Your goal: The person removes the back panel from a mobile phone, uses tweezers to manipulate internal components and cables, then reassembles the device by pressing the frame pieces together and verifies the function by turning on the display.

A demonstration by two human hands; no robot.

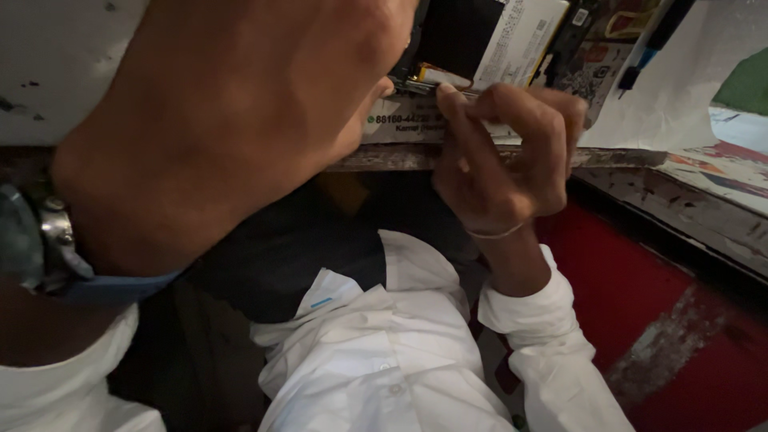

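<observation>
At the surface's worn edge (512, 157), a person's right hand (512, 152) is pinching a thin metal tool (416, 83) against an opened phone (480, 40), steadying it; the left hand (232, 112) is looming close, its grip hidden.

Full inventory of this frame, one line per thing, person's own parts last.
Opened device: one, black inside with a yellow strip, top centre on the bench.
Printed card: one, pale, at the bench edge under the fingers.
Pen: one, dark with blue band, top right.
Papers: several, white and coloured, right side.
Bench edge: one, worn grey.
Floor: red with a scuffed patch, lower right.
Wristwatch: one, metal, left wrist.
Thread band: one, pale, right wrist.
White shirt: one.
Left hand: close to camera, over the device.
Right hand: fingers curled at the device's edge.
</observation>
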